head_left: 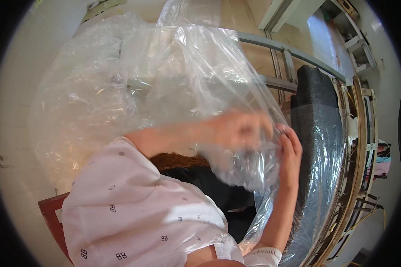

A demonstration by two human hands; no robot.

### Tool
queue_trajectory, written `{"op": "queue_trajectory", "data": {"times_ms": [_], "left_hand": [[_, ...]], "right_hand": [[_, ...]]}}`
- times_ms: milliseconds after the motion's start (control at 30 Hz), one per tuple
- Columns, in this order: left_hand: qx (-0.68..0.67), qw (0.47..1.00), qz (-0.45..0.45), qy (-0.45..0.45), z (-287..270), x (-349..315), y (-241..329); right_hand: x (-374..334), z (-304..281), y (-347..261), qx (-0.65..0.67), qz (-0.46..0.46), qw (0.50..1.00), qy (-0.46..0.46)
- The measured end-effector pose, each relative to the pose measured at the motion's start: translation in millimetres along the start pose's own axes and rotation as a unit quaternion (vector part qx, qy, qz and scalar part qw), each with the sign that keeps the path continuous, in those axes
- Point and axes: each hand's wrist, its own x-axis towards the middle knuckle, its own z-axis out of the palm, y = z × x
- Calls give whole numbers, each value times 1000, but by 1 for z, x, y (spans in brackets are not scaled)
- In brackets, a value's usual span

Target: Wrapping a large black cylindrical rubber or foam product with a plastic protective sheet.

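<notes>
The person's right hand (290, 144) has the clear plastic sheet (93, 93) at its fingertips, near a dark cushion (315, 115) partly under shiny film (327, 173); the left hand (240, 129) is a blur close by, and I can't tell whether it grips anything. The sheet drapes over a metal frame (274, 43), billowing leftward

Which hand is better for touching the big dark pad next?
Probably the right hand: it's closer to the dark pad, with its fingers by the clear plastic. The left hand looks blurry and is farther from the pad.
</notes>
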Motion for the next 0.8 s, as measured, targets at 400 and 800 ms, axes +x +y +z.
{"op": "queue_trajectory", "data": {"times_ms": [400,800], "left_hand": [[68,983,78,-154,71,11,13],[-36,937,268,-221,176,37,125]], "right_hand": [[-11,-44,-38,6,26,999,-34],[-419,-208,99,127,-93,814,560]]}}
